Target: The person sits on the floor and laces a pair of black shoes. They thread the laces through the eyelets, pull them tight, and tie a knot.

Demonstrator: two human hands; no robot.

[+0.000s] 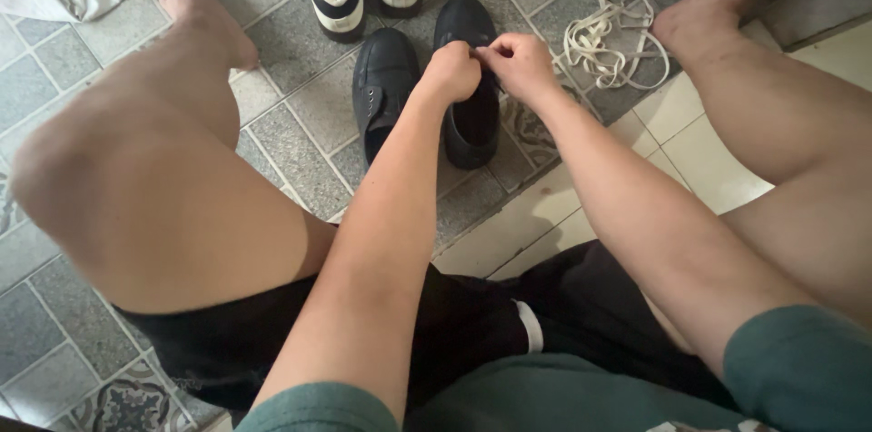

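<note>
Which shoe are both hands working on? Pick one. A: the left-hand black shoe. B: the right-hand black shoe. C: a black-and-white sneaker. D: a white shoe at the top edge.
B: the left hand and right hand meet, fingers pinched, over the opening of the right-hand black shoe, while the other black shoe lies untouched beside it.
</note>
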